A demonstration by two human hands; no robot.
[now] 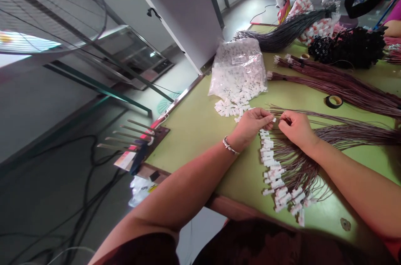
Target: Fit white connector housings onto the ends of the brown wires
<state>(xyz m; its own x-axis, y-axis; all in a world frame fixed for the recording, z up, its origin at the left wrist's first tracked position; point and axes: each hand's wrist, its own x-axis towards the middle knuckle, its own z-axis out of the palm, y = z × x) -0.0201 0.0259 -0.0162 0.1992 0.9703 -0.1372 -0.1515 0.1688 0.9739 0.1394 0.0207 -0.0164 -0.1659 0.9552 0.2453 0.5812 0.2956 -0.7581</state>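
My left hand (257,119) pinches a small white connector (274,119) between thumb and fingertips. Just to its right, my right hand (295,126) is closed in a pinch over the ends of thin brown wires (341,135); a wire seems to be between its fingers, though the tips are partly hidden. Below both hands, a row of white connectors (267,152) fitted on wire ends runs toward the table's near edge. Loose white connectors (230,107) spill from a clear plastic bag (239,62) beyond my left hand.
Brown wire bundles (338,85), a tape roll (333,101) and a pile of black parts (347,47) lie on the green table (191,131). Dark wires (282,31) lie at the back. Metal prongs (125,137) jut from the left edge. Part of another person's arm (393,27) shows at far right.
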